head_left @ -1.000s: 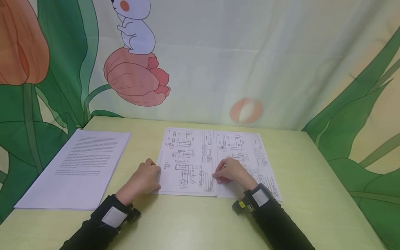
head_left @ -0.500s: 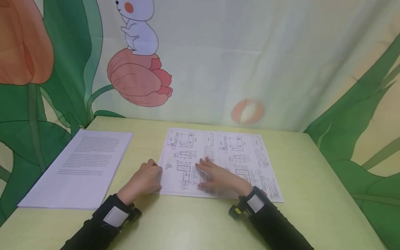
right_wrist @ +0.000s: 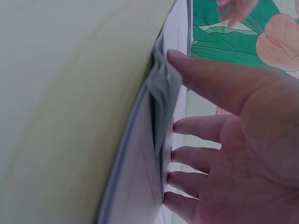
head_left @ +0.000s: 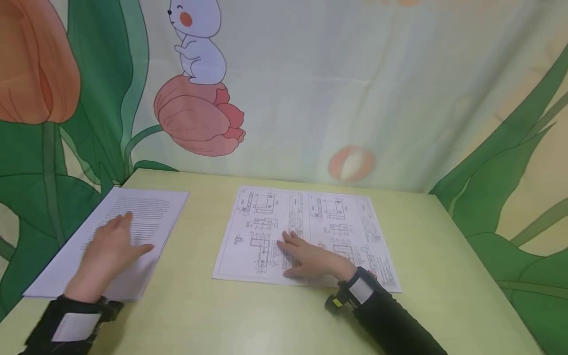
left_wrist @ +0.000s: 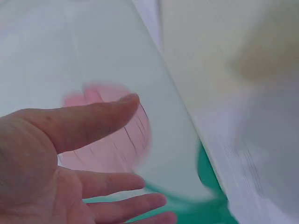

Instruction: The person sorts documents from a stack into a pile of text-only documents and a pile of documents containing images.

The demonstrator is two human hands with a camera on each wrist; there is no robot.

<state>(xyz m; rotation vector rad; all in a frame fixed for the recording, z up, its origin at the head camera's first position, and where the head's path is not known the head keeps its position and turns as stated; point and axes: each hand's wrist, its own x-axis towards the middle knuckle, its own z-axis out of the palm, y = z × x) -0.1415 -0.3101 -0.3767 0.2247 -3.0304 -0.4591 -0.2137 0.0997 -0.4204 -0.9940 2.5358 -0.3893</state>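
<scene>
My left hand (head_left: 108,249) is over the stack of printed text pages (head_left: 155,207) at the left, thumb and fingers spread, holding nothing. In the left wrist view its thumb and fingers are extended; whether they touch the paper I cannot tell. Two pages of technical drawings (head_left: 262,202) lie side by side in the middle. With fingers spread and straight, my right hand (head_left: 308,256) rests on them around the seam, covering part of the drawings. The right wrist view shows its fingertips on the paper, beside a raised, curled fold of sheets (right_wrist: 164,93).
Everything lies on a pale yellow table (head_left: 213,320). Behind it hangs a curtain (head_left: 301,108) printed with tulips and a white animal. Bare tabletop shows between the text stack and the drawings, and to their right.
My left hand has left the drawings' left edge and moved left over the text stack. My right hand, earlier pinching near the seam, has moved slightly left and spread flat.
</scene>
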